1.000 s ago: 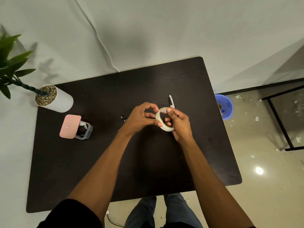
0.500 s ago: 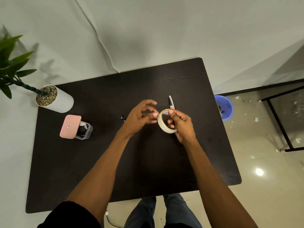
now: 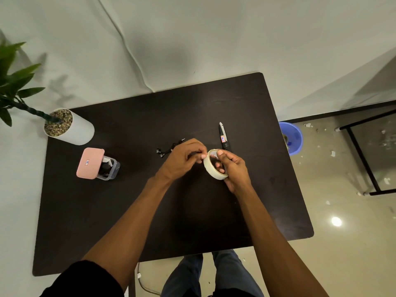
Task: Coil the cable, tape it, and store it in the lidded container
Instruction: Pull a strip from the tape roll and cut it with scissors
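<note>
Both grips are on the tape (image 3: 214, 175): right grip (image 3: 234, 168) holds it, left grip (image 3: 182, 159) has returned to pinch its rim. Likely peeling the end loose; cable (image 3: 169, 148) waits at centre frame.

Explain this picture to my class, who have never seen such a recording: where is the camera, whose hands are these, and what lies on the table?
There is no machine here: a person wears a camera on the head, so you look down on their own two arms. The right hand holds a tape roll; the left hand pinches at its rim, likely hunting the tape's end. On the dark table are a black cable, a utility knife, a pink-lidded container and a potted plant.
</note>
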